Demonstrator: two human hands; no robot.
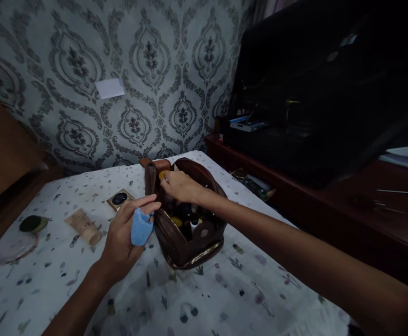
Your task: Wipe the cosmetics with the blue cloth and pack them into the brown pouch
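A brown zippered bag (190, 254) stands unzipped on the bed, with several small bottles and other items inside. My right hand (179, 184) reaches into its far left part, fingers pinched at a small yellow round item (162, 174); the hand partly hides it. At the bag's left rim is my left hand (121, 233), with a folded light blue cloth (141, 227) held against its palm by the curled lower fingers. Its index and middle fingers stretch toward the bag's edge.
Left of the bag lie a beige tube (83, 226), a square compact with a dark round top (119, 199), a dark green round item (33, 223) and a clear round item (17, 246). A dark red desk (329, 214) borders the bed on the right.
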